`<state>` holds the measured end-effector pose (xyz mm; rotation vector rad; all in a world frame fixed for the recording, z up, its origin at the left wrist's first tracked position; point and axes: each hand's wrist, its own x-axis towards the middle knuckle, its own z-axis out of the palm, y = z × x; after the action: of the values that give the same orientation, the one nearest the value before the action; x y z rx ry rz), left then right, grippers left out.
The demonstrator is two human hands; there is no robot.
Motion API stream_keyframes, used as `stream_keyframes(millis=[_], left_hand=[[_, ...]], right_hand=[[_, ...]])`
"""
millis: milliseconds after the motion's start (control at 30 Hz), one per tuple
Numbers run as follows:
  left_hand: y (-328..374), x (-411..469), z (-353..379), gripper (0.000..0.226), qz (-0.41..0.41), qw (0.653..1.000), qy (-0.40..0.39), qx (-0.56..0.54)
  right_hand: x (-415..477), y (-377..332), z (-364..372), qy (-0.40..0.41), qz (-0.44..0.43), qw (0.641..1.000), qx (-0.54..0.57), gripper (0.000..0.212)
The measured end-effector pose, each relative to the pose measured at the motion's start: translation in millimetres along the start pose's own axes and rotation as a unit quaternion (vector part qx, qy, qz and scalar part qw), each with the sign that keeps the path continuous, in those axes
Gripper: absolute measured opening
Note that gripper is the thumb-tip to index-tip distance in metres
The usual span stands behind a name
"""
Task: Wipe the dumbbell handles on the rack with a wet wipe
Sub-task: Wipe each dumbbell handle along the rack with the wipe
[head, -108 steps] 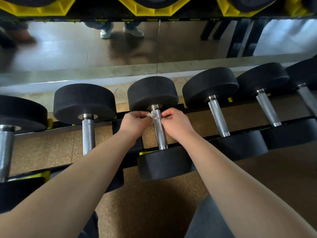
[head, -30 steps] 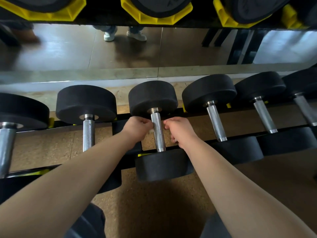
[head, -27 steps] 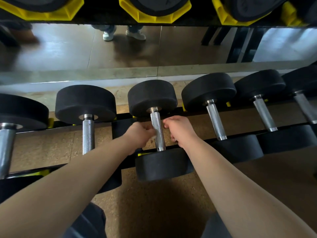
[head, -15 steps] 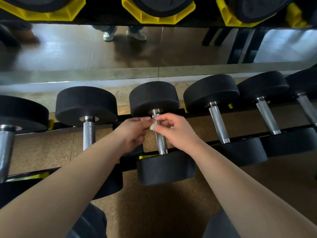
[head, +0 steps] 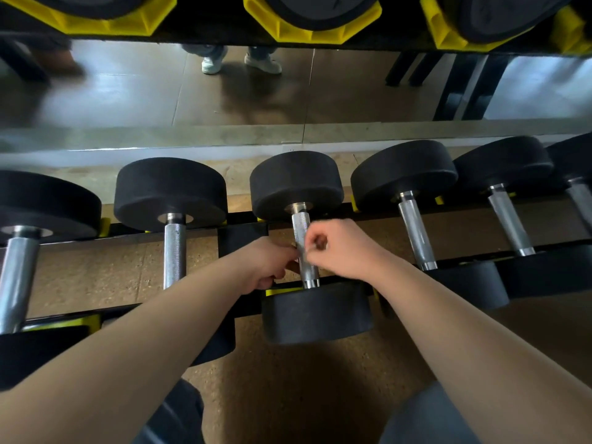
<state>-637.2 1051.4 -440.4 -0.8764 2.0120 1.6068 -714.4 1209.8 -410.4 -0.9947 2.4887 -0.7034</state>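
Observation:
The middle dumbbell lies on the black rack (head: 243, 233), and its knurled steel handle (head: 301, 227) runs between two black rubber heads. My left hand (head: 266, 264) is curled against the handle's left side. On the right side my right hand (head: 339, 248) is closed in a fist, thumb against the steel. Both hands sit on the lower half of the handle. The wet wipe is almost wholly hidden between my fingers and the bar. Neighbouring dumbbell handles lie to the left (head: 175, 251) and right (head: 416, 232).
Further dumbbells (head: 509, 222) fill the row to both sides. An upper tier with yellow cradles (head: 288, 27) overhangs the top of the view. Behind the rack a mirror (head: 240, 100) reflects the floor and a person's shoes. Brown speckled flooring lies under the rack.
Both hands have slid from the top end of the middle handle down to its lower half. The pale wipe seen between my fingertips half a second ago is now covered.

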Motion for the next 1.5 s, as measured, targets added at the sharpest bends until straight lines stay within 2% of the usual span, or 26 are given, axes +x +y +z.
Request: stream_keyframes(millis=[67,133,200,333,367,400,467,533,567,600,667,800,867,933,1000,1033,1133,1200,1267,1333,1400,1433,1500], left_hand=[[1,-2,0,0.021,0.012,1.0,-0.003,-0.009],[2,-4,-1,0.018,0.01,1.0,-0.015,-0.022],[0,-5,-3,0.017,0.014,1.0,-0.021,-0.015],[0,-8,-2,0.024,0.048,0.999,0.02,0.018],[1,-9,-2,0.025,0.055,0.997,0.043,0.022],[2,-8,-2,0.026,0.063,0.996,0.062,0.023],[2,-8,-2,0.03,0.068,0.995,0.075,0.018],[2,-8,-2,0.028,0.066,0.995,0.075,0.009],[2,-9,-2,0.027,0.065,0.995,0.072,0.005],[2,-9,-2,0.026,0.065,0.995,0.069,0.002],[3,-9,-2,0.027,0.063,0.996,0.069,0.005],[6,-7,-5,0.027,0.05,0.996,0.067,0.032],[7,-7,-5,0.027,0.047,0.996,0.067,0.042],[7,-6,-5,0.026,0.044,0.996,0.068,0.035],[8,-8,-5,0.024,0.046,0.996,0.07,0.023],[8,-8,-5,0.024,0.046,0.996,0.07,0.018],[9,-10,-4,0.024,0.048,0.996,0.066,0.018],[10,-10,-5,0.024,0.047,0.997,0.061,0.027],[10,-10,-5,0.023,0.043,0.997,0.058,0.029],[11,-10,-5,0.024,0.038,0.997,0.056,0.027],[11,-10,-7,0.025,0.039,0.998,0.053,0.018],[11,-9,-8,0.026,0.042,0.998,0.052,0.013],[11,-8,-9,0.03,0.051,0.997,0.053,0.003]], right_hand=[[14,5,3,0.105,0.063,0.99,0.066,0.006],[24,7,7,0.124,0.134,0.97,0.162,0.007],[21,11,6,0.064,0.185,0.954,0.226,0.01],[3,24,-3,-0.171,0.197,0.957,0.126,0.019],[5,25,-3,-0.195,0.205,0.951,0.123,0.017],[9,25,-1,-0.192,0.215,0.947,0.144,0.014],[24,22,6,-0.124,0.253,0.923,0.264,0.021],[38,17,12,-0.041,0.293,0.851,0.433,0.03],[42,15,14,-0.025,0.295,0.822,0.486,0.033],[44,14,15,-0.028,0.291,0.811,0.506,0.036],[39,15,16,-0.071,0.287,0.829,0.475,0.04],[26,21,14,-0.21,0.297,0.867,0.339,0.036],[27,22,14,-0.213,0.296,0.875,0.319,0.034],[34,21,15,-0.15,0.299,0.874,0.353,0.036],[42,20,17,-0.077,0.301,0.858,0.409,0.035],[43,22,19,-0.065,0.3,0.855,0.418,0.033],[30,28,17,-0.133,0.301,0.872,0.362,0.026],[18,28,10,-0.206,0.28,0.9,0.262,0.021],[13,22,1,-0.232,0.258,0.922,0.17,0.018],[16,13,-4,-0.215,0.258,0.934,0.12,0.019],[19,6,-7,-0.126,0.288,0.937,0.152,0.02],[20,3,-9,-0.063,0.31,0.927,0.199,0.019],[22,-3,-15,0.034,0.349,0.874,0.336,0.013]])
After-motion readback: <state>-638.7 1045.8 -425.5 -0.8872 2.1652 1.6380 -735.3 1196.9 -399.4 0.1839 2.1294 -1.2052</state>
